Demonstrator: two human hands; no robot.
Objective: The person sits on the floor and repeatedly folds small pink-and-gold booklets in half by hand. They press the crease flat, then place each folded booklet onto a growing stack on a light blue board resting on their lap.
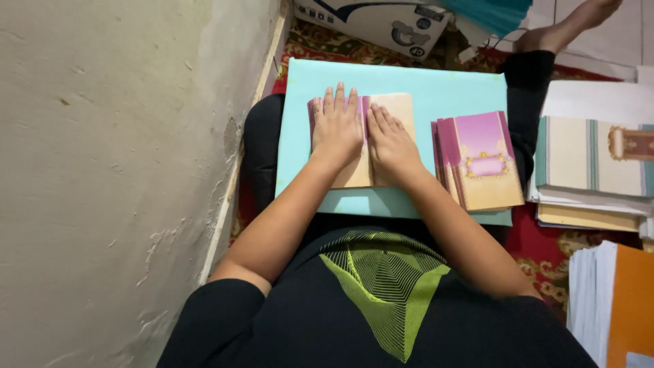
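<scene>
Folded booklet cover (381,140): printed paper, faint sheen. Turquoise board (436,88): smooth, matt, probably card. Wall (102,170): rough, flaking plaster. Shirt (381,307): black knit cloth.

A pale turquoise board (443,85) rests across the person's lap and carries the work. On it lies a cream and pink folded cover (395,109), flat near the middle, and just beside it a small stack of pink and cream covers (480,160) at the board's right edge.

Booklets on a lap board

The board (436,88) lies across the person's lap; on it, both hands press one booklet (395,109) left of a stack (480,160), with paper piles (593,170) further right.
</scene>
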